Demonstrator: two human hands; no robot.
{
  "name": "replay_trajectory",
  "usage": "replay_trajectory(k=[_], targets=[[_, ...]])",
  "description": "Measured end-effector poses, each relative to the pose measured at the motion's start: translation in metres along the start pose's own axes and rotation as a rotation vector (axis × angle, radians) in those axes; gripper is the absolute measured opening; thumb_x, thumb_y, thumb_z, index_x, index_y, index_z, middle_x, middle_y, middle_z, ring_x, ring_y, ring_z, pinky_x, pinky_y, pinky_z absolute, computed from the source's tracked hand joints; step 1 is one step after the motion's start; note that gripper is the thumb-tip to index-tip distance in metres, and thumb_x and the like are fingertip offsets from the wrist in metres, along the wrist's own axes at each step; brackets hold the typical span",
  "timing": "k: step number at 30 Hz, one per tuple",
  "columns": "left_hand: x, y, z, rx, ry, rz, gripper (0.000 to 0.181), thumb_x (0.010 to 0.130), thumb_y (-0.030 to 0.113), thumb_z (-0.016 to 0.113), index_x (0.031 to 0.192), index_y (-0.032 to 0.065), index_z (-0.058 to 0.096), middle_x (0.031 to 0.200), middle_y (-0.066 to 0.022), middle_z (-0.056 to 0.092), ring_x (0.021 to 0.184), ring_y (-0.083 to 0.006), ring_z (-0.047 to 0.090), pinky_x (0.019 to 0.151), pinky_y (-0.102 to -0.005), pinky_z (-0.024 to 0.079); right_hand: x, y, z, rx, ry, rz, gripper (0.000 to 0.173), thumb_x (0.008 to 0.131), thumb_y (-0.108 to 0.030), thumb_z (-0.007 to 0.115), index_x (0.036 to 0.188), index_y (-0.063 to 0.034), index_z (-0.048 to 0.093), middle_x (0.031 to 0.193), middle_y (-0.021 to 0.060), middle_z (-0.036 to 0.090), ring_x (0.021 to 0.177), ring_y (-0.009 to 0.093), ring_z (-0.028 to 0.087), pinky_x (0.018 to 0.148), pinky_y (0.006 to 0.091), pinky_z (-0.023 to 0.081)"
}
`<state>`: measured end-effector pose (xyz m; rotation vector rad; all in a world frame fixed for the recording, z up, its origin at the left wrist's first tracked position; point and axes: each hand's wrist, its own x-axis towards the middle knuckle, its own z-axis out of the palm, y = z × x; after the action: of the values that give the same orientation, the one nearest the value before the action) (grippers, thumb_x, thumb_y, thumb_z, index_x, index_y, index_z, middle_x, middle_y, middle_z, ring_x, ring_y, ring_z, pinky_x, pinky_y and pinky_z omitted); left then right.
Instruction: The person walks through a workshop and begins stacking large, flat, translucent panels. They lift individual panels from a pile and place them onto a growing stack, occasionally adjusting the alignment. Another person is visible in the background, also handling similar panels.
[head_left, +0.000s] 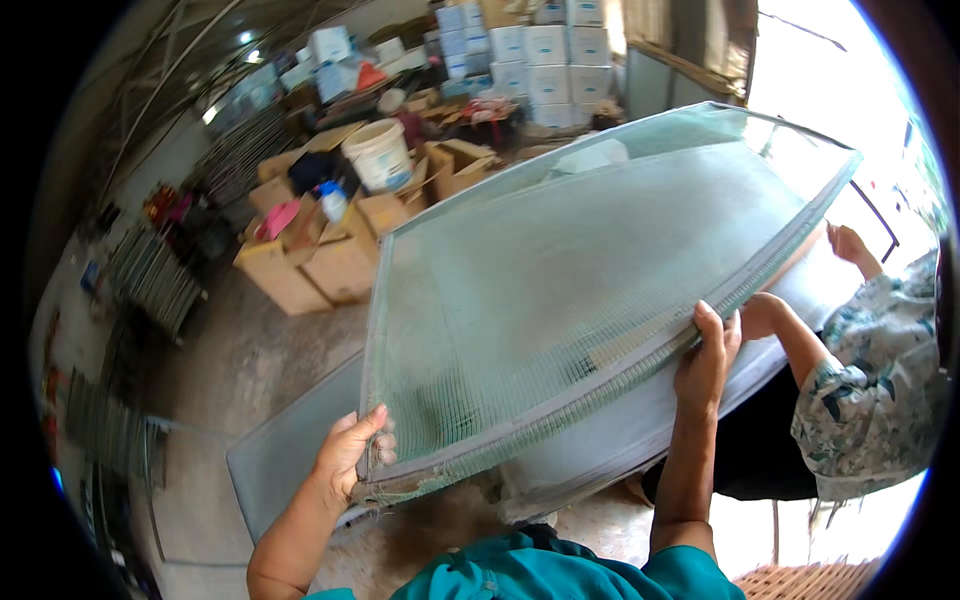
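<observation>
A large framed mesh screen (540, 247), with pale green netting stretched over a thin frame, is held tilted in front of me. My left hand (360, 442) grips its near left corner, thumb on top and fingers seen through the mesh. My right hand (706, 356) holds the long near edge farther right, thumb over the rim. Netting is bunched along that edge, with frayed threads near the left corner. Beneath lies a pale flat panel (592, 450), partly hidden by the screen. Another grey panel (292, 442) shows at the lower left.
A co-worker in a floral top (874, 390) is close at the right, hands near the screen's edge. Open cardboard boxes (322, 266) and a white bucket (379, 154) stand beyond the screen. Stacked cartons (547, 64) are at the back; stacked frames (154, 281) at the left; wickerwork (806, 583) at the lower right.
</observation>
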<state>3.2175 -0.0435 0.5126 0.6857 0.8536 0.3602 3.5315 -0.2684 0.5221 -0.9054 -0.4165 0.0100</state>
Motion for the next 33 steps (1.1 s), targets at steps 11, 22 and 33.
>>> replay_trajectory(k=[11,22,33], targets=[[-0.130,-0.075,-0.198,-0.167,0.153,0.129,0.029,0.079,0.026,0.064,0.090,0.0048,0.048,0.076,-0.0018,0.049,0.059,-0.0099,0.048,0.046,-0.0247,0.041,-0.149,-0.016,0.163,-0.049,-0.373,0.027,0.038,0.074,-0.012,0.058,0.106,0.0037,0.043,0.087,0.0047,0.049,0.076,0.011,0.046,0.070,0.0230,0.039],[-0.188,-0.182,-0.436,-0.359,0.098,-0.049,0.054,0.084,0.044,0.050,0.117,0.0014,0.047,0.108,-0.0124,0.056,0.093,-0.0224,0.055,0.078,-0.0345,0.046,-0.416,0.000,0.367,-0.049,-1.057,0.148,0.057,0.067,-0.014,0.073,0.106,0.0016,0.036,0.091,0.0071,0.051,0.081,0.014,0.053,0.070,0.0260,0.045],[-0.225,-0.150,-0.566,-0.670,0.944,0.153,0.040,0.081,0.050,0.051,0.074,0.0109,0.052,0.054,-0.0009,0.045,0.040,-0.0112,0.040,0.034,-0.0249,0.031,-0.505,0.128,0.435,-0.152,-1.200,0.482,0.040,0.071,-0.005,0.066,0.100,0.0019,0.039,0.089,0.0066,0.052,0.076,0.013,0.053,0.064,0.0251,0.046]])
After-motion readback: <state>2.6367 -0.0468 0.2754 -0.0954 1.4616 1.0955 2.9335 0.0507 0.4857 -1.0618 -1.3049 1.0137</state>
